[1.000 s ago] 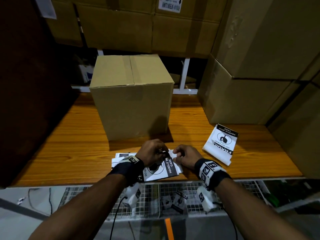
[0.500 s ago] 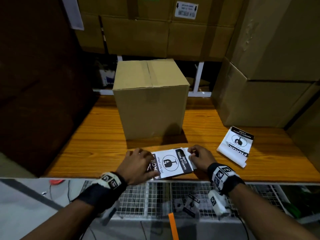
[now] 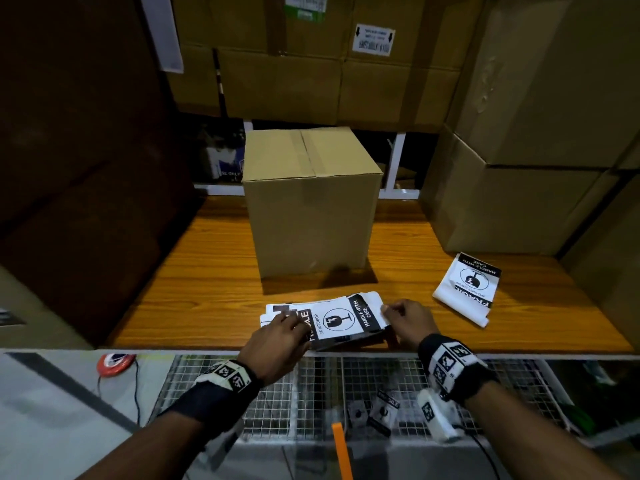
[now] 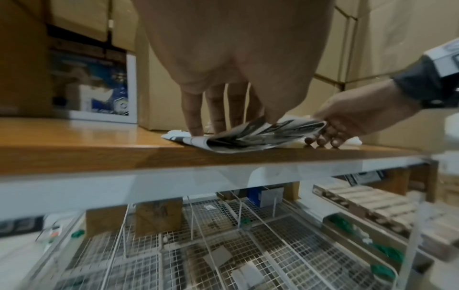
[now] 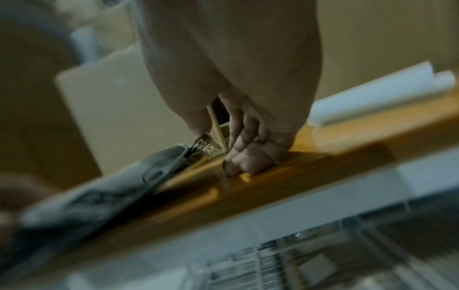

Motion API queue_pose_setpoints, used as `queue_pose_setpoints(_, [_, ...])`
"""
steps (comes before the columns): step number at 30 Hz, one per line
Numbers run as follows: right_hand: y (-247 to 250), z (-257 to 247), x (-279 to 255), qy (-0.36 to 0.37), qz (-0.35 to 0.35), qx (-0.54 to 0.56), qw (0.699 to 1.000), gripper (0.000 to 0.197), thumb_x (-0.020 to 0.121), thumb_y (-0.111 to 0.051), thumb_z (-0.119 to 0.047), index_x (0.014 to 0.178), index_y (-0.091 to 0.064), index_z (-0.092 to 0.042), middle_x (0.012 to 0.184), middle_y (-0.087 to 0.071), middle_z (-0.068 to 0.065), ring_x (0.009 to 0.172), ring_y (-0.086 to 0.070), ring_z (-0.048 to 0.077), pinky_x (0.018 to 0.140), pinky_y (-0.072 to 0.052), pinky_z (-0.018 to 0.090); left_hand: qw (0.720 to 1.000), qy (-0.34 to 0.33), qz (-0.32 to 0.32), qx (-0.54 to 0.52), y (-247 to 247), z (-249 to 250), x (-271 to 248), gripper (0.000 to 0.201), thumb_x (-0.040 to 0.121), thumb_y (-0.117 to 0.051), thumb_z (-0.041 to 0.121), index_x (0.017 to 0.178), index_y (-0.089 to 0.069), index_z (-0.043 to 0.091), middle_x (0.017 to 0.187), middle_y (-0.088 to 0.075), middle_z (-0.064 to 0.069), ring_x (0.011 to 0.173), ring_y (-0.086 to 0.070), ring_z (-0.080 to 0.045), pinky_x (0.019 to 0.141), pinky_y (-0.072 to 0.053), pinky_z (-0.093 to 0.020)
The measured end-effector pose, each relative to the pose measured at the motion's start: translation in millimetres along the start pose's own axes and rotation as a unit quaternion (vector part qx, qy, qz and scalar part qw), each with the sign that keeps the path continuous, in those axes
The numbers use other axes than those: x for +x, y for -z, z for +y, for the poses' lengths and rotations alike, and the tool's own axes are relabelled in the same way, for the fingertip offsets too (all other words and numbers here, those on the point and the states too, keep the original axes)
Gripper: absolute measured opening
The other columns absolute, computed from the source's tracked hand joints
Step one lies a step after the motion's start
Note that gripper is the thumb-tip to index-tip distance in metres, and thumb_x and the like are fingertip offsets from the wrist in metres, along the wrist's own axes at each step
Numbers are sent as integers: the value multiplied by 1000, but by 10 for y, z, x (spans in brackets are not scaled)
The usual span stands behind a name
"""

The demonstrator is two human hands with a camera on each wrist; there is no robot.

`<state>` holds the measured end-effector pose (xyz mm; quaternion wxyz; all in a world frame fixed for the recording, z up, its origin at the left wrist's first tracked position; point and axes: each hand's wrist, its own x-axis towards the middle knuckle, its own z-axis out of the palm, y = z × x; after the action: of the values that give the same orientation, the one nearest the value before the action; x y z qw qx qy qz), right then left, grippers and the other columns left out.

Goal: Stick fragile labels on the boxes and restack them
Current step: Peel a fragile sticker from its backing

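Label sheet being peeled, lower centre

The left hand (image 3: 282,336) now presses flat the black-and-white fragile label stack (image 3: 334,322); the right hand (image 3: 405,322) pinches its corner; the plain brown cardboard box (image 3: 311,206) remains unlabelled.

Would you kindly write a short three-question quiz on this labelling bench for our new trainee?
1. True or false: the cardboard box on the wooden bench already bears a fragile label on its near face.
2. Which hand pinches the corner of the top label: A left hand, B right hand?
3. What lies right of the box?

Key: 1 false. 2 B. 3 A spare label stack.
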<state>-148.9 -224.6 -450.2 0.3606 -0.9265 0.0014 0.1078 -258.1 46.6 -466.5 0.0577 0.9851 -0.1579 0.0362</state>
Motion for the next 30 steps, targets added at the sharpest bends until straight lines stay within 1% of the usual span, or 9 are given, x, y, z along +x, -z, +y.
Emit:
queue_pose_setpoints(3, [-14,-91,-19,-61,-29,146,987,14,89,-71,-23,96,-73,-12,90,-72,7,78,-63,22,68,-51,31,999,-4,32,-36,27,-35,-68,43,99,-29,44,108,-60,16,109,-60,-4,89,-60,-26,67,-51,-36])
queue_pose_setpoints(6, [27,-275,-122,-99,-31,345,933,17,87,-69,1,103,-68,-2,91,-70,16,80,-65,26,66,-58,35,995,9,46,-87,94,-19,-161,42,98,-32,42,119,-59,16,115,-62,-6,93,-63,-30,73,-51,-37])
queue_pose_setpoints(8, [106,-479,-260,-80,-35,429,899,15,89,-65,4,102,-65,-2,88,-70,16,78,-67,25,62,-60,37,990,40,59,-118,168,39,-199,48,95,-43,37,138,-48,16,133,-58,-8,109,-61,-31,87,-51,-38])
queue_pose_setpoints(11, [207,-758,-438,-24,-43,461,886,19,89,-66,0,107,-64,-4,95,-74,19,83,-70,28,75,-60,45,982,64,76,-161,289,158,-161,76,91,-57,44,155,-24,20,149,-45,-3,130,-47,-24,104,-43,-36])
queue_pose_setpoints(15, [321,-1110,-673,51,-68,480,873,20,90,-68,-6,110,-63,-8,100,-73,18,86,-71,26,68,-61,37,956,64,111,-266,573,384,16,92,82,-65,57,156,-15,33,145,-47,7,123,-52,-12,100,-48,-33])
queue_pose_setpoints(19, [349,-1364,-884,143,-151,418,884,22,102,-51,-18,113,-63,-3,100,-74,17,88,-72,26,78,-59,35,886,67,181,-422,803,554,65,58,88,-68,42,141,-47,36,132,-62,16,118,-59,-1,95,-53,-28])
queue_pose_setpoints(22, [328,-1394,-945,210,-140,362,898,21,103,-49,-15,110,-66,-4,99,-75,13,92,-72,24,78,-59,32,796,122,205,-556,861,573,15,21,97,-59,26,115,-68,20,109,-75,1,104,-70,-20,89,-57,-46])
queue_pose_setpoints(26, [370,-1156,-808,223,62,241,943,10,94,-64,-15,100,-69,-22,99,-72,-7,92,-66,3,80,-54,26,668,204,202,-687,1042,584,-72,17,102,-52,12,108,-67,6,105,-76,-9,94,-73,-27,79,-60,-43])
queue_pose_setpoints(30, [343,-843,-712,205,-14,166,965,25,93,-67,-23,118,-62,-21,117,-64,-7,109,-59,3,95,-51,29,632,217,198,-717,1144,510,-108,17,103,-52,12,114,-63,6,108,-76,-5,100,-72,-26,84,-59,-47])
